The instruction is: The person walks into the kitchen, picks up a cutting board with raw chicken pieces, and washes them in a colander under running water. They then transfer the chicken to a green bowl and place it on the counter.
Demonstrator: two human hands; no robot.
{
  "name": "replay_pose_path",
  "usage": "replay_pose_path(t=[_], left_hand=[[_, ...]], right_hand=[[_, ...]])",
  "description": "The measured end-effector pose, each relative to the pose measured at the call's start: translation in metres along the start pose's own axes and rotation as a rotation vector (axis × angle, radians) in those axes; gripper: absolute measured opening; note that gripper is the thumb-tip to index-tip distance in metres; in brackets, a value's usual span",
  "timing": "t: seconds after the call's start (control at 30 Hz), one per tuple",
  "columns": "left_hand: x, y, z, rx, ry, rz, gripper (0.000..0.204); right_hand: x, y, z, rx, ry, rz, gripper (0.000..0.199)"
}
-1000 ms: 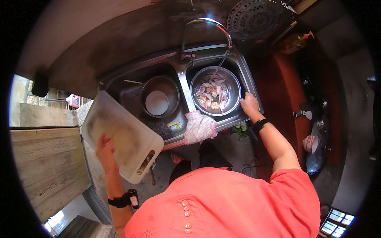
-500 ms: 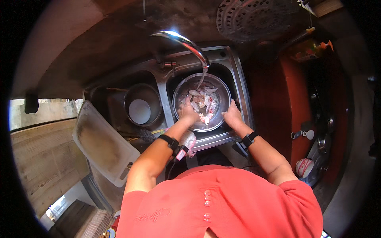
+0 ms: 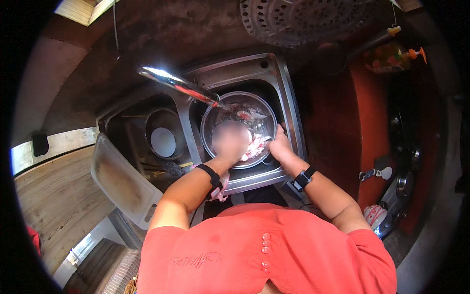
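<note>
A round metal bowl [image 3: 209, 105] sits tilted in the right basin of the sink, under the faucet [image 3: 181, 87]. Pale and reddish raw pieces [image 3: 255, 147], fish or meat, lie in water inside it. My left hand [image 3: 229, 139] is over the bowl's near left part, among the pieces; its fingers are blurred out, so what it holds cannot be made out. At the bowl's right side my right hand [image 3: 280, 145] grips the rim.
In the left basin stands a pot [image 3: 151, 122] with a white round thing [image 3: 163, 142] inside. A white cutting board [image 3: 125, 179] leans at the sink's left. Sticks and a dark scrubber [image 3: 174, 168] lie near the basin's front. A pump bottle [image 3: 391, 58] is at far right.
The view has shifted, and the faucet spout now appears lower and longer over the bowl. My left hand has moved further into the bowl; my right hand stays at the rim.
</note>
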State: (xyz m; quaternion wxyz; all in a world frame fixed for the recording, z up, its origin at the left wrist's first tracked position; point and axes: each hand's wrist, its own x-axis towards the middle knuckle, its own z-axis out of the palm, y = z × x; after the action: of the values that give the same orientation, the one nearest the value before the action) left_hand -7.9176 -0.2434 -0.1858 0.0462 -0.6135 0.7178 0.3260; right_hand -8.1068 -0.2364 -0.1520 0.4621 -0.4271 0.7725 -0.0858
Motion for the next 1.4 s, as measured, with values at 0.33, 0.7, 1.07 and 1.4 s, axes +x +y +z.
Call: replay_pose_path(t=[0.33, 0.7, 1.07, 1.4], left_hand=[[0.01, -0.001, 0.012, 0.219, -0.196, 0.217, 0.096], [0.019, 0.003, 0.001, 0.07, 0.002, 0.097, 0.095], [0.023, 0.02, 0.004, 0.084, -0.154, 0.336, 0.07], [0.007, 0.005, -0.012, -0.17, -0.025, -0.114, 0.092]], right_hand=[[0.014, 0.001, 0.001, 0.124, -0.042, 0.108, 0.049], [0.008, -0.004, 0.005, 0.2, -0.051, 0.138, 0.071], [0.017, 0.007, 0.015, 0.42, -0.036, 0.222, 0.044], [0.002, -0.025, -0.011, 0.652, -0.233, 0.461, 0.04]])
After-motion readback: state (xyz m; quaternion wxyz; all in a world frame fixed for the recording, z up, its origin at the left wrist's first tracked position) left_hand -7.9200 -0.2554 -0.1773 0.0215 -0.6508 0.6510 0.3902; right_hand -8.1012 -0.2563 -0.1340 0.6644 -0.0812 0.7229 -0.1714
